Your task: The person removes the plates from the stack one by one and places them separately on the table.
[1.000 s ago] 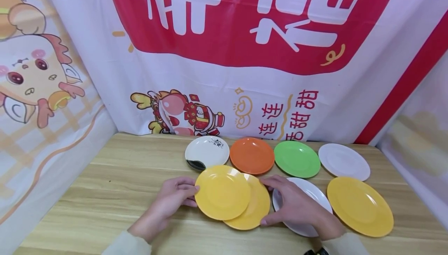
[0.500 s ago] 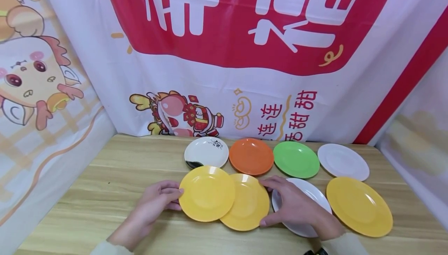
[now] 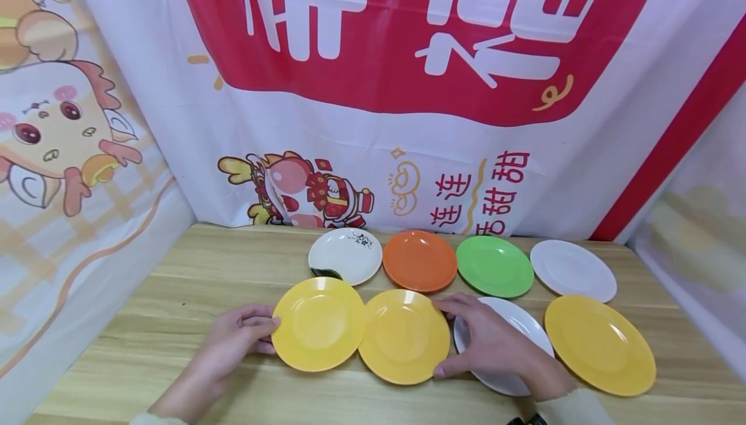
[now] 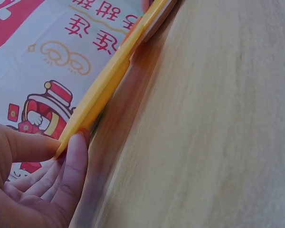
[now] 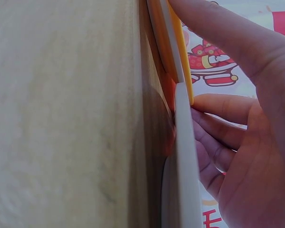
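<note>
My left hand (image 3: 233, 341) pinches the left rim of a round yellow plate (image 3: 317, 326) between thumb and fingers. In the left wrist view that plate (image 4: 97, 97) appears edge-on, tilted over the wooden table. A second yellow plate (image 3: 403, 337) lies right beside it, their rims meeting. My right hand (image 3: 489, 344) holds this second plate by its right side, with thumb at the near rim and index finger at the far rim. Under the right hand is a white plate (image 3: 513, 315), partly covered by it. The right wrist view shows the fingers (image 5: 223, 107) at the yellow rim.
Along the back stand a white plate with a dark floral print (image 3: 344, 253), an orange plate (image 3: 419, 261), a green plate (image 3: 495, 266) and a plain white plate (image 3: 573, 269). A larger yellow plate (image 3: 600, 344) lies at the right. A printed cloth (image 3: 350, 101) hangs behind the table (image 3: 134, 347).
My left hand has drawn its yellow plate leftward, off the second yellow plate it overlapped, so the two now lie side by side. The right hand has stayed in place.
</note>
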`<act>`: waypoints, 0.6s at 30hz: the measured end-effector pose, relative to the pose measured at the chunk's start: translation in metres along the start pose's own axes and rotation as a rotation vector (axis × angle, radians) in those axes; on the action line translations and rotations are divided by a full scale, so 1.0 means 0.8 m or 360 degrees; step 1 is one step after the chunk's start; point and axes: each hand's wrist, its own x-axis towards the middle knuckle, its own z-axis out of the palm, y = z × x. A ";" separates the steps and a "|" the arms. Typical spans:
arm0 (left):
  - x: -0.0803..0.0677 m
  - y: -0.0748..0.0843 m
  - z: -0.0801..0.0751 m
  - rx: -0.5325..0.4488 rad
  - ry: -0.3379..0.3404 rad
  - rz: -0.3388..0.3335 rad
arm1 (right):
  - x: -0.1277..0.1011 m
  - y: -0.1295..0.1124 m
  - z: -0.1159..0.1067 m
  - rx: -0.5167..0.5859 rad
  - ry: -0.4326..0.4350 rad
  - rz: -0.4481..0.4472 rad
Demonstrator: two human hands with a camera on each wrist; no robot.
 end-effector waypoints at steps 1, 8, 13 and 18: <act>0.000 -0.001 -0.002 0.0003 -0.0004 0.0003 | 0.000 0.000 0.000 -0.0002 0.0002 -0.0003; -0.001 -0.006 -0.007 0.0001 0.0006 -0.0012 | 0.000 0.002 0.002 0.0014 -0.0005 0.0017; 0.001 -0.008 -0.011 0.0000 0.0014 -0.0016 | 0.000 0.003 0.002 -0.0017 0.0018 -0.0007; 0.002 -0.009 -0.015 0.0002 0.0012 -0.0017 | 0.000 0.002 0.002 -0.0012 0.0008 0.0001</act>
